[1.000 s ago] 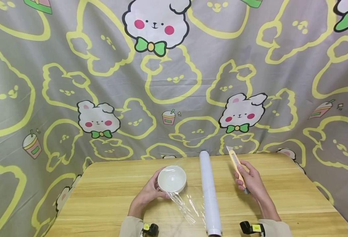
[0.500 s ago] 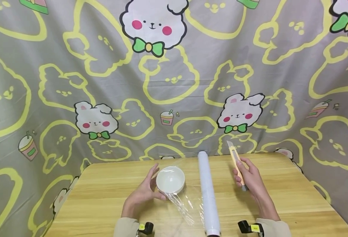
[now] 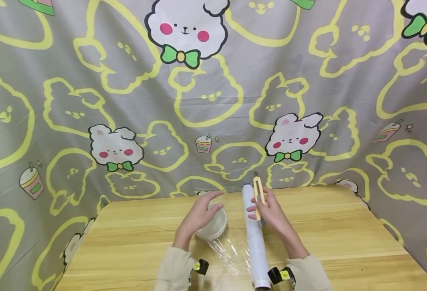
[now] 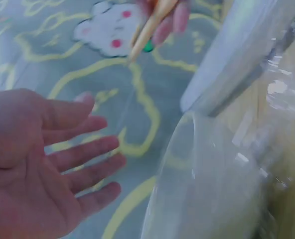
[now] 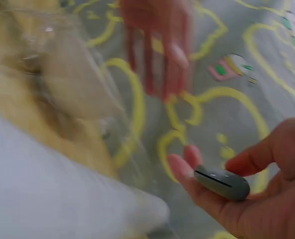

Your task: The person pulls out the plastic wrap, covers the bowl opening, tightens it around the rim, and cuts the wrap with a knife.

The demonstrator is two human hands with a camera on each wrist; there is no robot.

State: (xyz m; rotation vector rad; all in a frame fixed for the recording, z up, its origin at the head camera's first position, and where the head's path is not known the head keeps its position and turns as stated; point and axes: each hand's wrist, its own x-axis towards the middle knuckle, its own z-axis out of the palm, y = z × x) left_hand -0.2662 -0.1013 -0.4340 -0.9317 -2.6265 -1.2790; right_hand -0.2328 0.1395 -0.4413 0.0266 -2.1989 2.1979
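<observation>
My left hand (image 3: pixel 200 216) hovers over the white bowl (image 3: pixel 217 227), its fingers extended and holding nothing; in the left wrist view the palm (image 4: pixel 28 174) shows bare beside the bowl's rim. Clear plastic wrap (image 3: pixel 223 258) covers the bowl and runs to the long roll of plastic wrap (image 3: pixel 256 246) on its right. Above that roll, my right hand (image 3: pixel 272 212) holds a yellow utility knife (image 3: pixel 257 188) between thumb and fingers, blade end pointing away from me. The right wrist view shows the knife's grey butt end (image 5: pixel 222 183) in the fingers.
The wooden table (image 3: pixel 326 226) reaches back to a grey curtain (image 3: pixel 184 105) printed with cartoon animals. Its far edge lies just beyond the roll's far end. Small black cameras (image 3: pixel 200 266) sit on both wrists.
My left hand has let go of the bowl's side and risen over it. My right hand has swung left with the utility knife, from beside the roll to above it.
</observation>
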